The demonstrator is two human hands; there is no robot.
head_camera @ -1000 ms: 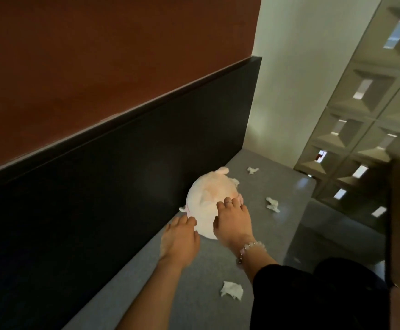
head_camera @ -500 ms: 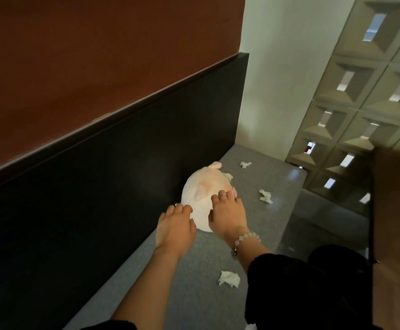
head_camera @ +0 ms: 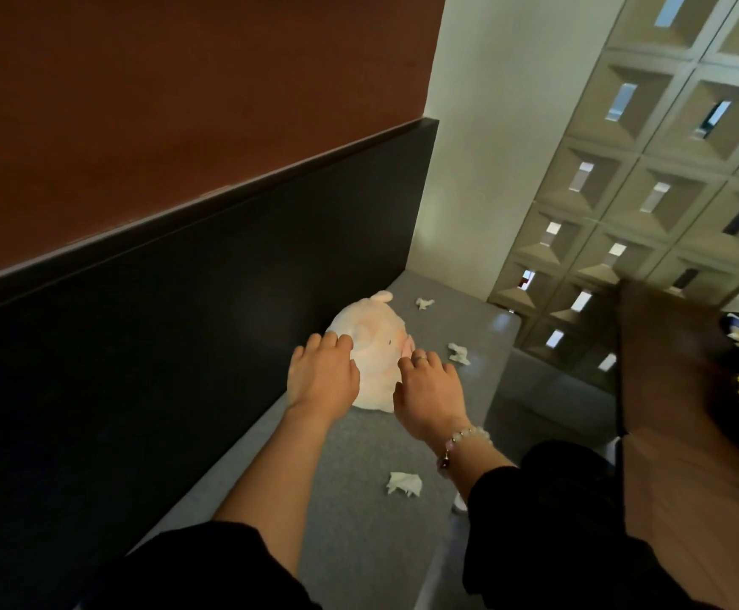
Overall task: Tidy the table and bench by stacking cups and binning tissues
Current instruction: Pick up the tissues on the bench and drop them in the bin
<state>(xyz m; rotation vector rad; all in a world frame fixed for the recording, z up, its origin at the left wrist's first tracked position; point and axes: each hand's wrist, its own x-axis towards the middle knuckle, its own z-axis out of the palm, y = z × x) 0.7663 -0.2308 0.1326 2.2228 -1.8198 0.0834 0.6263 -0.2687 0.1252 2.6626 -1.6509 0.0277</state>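
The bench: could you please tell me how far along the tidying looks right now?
Done: nothing visibly; no bin or cups are in view. In hand: the left hand and right hand both rest on a pink plush toy, not a tissue. Remaining: three crumpled tissues lie on the grey bench: the near tissue, the middle tissue and the far tissue.

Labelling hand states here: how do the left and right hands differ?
The right hand wears a ring and a beaded bracelet; the left hand is bare. The left hand lies on the side of the plush toy nearer the black backrest; the right hand lies on the side nearer the open edge of the bench. Shared: both rest palm-down on the toy, fingers spread.
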